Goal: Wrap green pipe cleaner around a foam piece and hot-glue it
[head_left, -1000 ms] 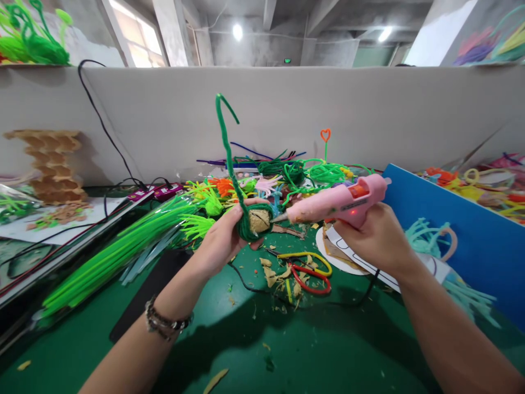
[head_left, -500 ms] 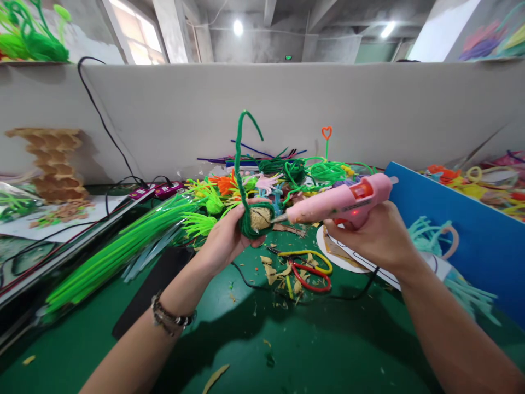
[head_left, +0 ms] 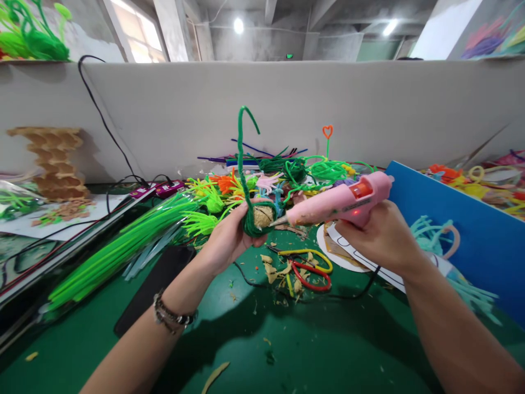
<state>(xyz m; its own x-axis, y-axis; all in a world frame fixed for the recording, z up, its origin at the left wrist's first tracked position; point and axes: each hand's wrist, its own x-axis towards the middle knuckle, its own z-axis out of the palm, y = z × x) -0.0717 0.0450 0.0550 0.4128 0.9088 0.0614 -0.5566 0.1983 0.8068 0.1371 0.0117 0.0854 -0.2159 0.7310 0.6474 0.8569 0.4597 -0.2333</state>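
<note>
Head view: left hand (head_left: 227,241) grasped a tan plug (head_left: 262,215) ringed by green wire (head_left: 240,143), 1 end standing up and hooked over at the top; plug held above the table (head_left: 328,350). Right hand (head_left: 379,235) clasped a pink glue gun (head_left: 336,203), nozzle (head_left: 280,220) at the plug's right edge, contact not certain. 1 pair of scissors (head_left: 310,267) lay below among scraps (head_left: 269,272), green bundle (head_left: 118,251) at left, blue board (head_left: 484,251) at right.

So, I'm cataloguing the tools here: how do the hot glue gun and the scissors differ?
The hot glue gun is held up in the right hand; the scissors lie on the green table. The hot glue gun has a pink body with a red light; the scissors have one yellow and one red handle. Both are hand tools.
</note>
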